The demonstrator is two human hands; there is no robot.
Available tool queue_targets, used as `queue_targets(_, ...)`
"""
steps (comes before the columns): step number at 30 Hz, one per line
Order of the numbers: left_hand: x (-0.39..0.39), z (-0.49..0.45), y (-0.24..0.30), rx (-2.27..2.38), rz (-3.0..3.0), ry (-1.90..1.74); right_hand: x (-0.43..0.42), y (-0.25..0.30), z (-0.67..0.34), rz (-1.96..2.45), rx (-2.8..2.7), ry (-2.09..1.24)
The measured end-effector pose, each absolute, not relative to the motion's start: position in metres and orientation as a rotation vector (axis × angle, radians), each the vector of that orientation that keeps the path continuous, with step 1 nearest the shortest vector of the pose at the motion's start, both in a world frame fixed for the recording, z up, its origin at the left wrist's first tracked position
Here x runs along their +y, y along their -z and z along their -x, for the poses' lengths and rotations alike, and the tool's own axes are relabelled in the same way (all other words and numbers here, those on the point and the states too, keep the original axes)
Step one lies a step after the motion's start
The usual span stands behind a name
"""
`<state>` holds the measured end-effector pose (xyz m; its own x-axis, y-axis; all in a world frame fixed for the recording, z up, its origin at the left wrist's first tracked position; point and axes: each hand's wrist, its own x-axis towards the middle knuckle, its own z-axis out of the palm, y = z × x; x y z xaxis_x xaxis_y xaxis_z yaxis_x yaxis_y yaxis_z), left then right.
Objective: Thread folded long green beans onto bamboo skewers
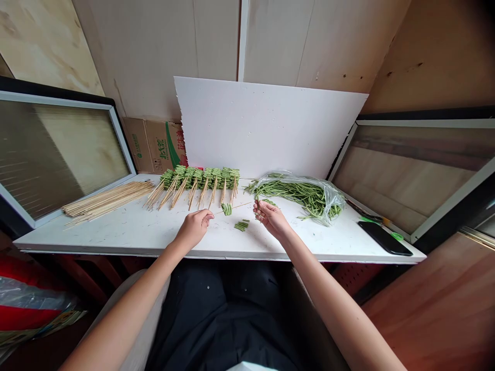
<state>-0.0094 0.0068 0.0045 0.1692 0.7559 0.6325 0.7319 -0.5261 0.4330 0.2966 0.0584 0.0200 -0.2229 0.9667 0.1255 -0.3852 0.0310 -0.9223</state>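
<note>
My left hand (196,226) is closed in a pinch on one end of a thin bamboo skewer (243,205), which points right toward my other hand. A small row of cut green bean pieces (226,209) shows along the skewer near my left fingers. My right hand (271,218) is closed at the skewer's far end, pinching what looks like a short green bean piece, mostly hidden by the fingers. Several loose cut pieces (242,225) lie on the white table (301,242) between my hands. More cut pieces (269,202) show just behind my right hand.
Filled bean skewers (201,180) are stacked at the back left, sticks toward me. Bare bamboo skewers (110,200) lie left of them. Long green beans (297,193) spill from a clear plastic bag (332,201). A black phone (384,238) lies right. A white board (266,129) stands behind.
</note>
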Motion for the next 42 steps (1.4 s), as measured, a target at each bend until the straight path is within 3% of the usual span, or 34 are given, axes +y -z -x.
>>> queue_targets(26, 0.003, 0.005, -0.006, 1.545, -2.394, -1.268, 0.05, -0.022, -0.287, 0.726, -1.066, -1.589)
queue_targets(42, -0.003, -0.006, -0.003, 1.614, -2.502, -1.359, 0.036, -0.024, -0.266, 0.809, -1.045, -1.142)
